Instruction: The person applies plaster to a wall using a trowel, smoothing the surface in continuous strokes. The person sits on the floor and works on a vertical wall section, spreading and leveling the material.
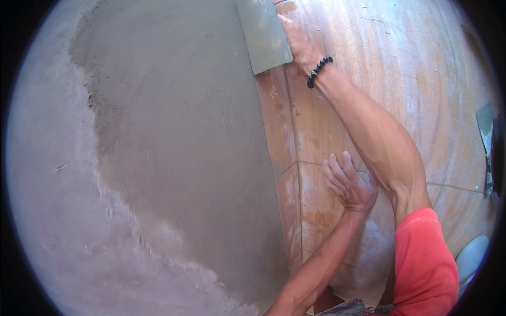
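My right hand [297, 42], at the top of the view with a dark bead bracelet on the wrist, grips a plastering trowel [263, 39]. The grip and most of the fingers are hidden. The trowel's flat metal blade lies over the edge where smooth, wet grey mortar [195, 131] meets brown tiles [337, 121]. Lower down, my left hand [348, 187] rests with its fingers stretched out, over the tiles and close to my right forearm. It holds nothing.
Paler, dry grey surface [58, 200] borders the mortar on the left along a ragged edge. A scraper-like tool with a flat blade [485, 124] lies at the far right. Below it is a pale rounded object [472, 258], partly cut off.
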`<state>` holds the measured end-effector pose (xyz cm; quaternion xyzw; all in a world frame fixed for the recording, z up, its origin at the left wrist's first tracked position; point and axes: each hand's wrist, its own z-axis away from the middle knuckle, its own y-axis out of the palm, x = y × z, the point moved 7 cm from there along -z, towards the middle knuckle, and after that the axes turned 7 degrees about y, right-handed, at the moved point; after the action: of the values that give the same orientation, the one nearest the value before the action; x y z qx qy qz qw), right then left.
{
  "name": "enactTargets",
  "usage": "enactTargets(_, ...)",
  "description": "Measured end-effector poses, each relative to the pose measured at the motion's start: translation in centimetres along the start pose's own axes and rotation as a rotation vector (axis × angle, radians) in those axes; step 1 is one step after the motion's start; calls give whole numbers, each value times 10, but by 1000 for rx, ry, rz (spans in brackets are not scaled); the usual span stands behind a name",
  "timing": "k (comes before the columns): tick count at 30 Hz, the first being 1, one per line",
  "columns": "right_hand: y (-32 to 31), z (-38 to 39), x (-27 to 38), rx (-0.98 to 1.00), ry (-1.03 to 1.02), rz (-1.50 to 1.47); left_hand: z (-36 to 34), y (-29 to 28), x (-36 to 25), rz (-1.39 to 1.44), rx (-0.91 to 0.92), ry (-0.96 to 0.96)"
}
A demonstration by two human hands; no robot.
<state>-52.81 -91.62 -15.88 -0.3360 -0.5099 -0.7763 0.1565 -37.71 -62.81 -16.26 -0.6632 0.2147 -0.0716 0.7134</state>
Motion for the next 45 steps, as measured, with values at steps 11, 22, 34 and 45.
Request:
enactTargets(11,1,122,-38,-106,38,52,9,2,12,27,26,-51)
enactTargets(22,-23,-44,12,-98,-202,424,2,2,0,6,15,5)
enactTargets(34,4,5,-11,0,38,-80,-1,-1,3,15,-9,18)
enactTargets(45,73,65,70,-78,-222,647,7,13,-3,22,101,-10)
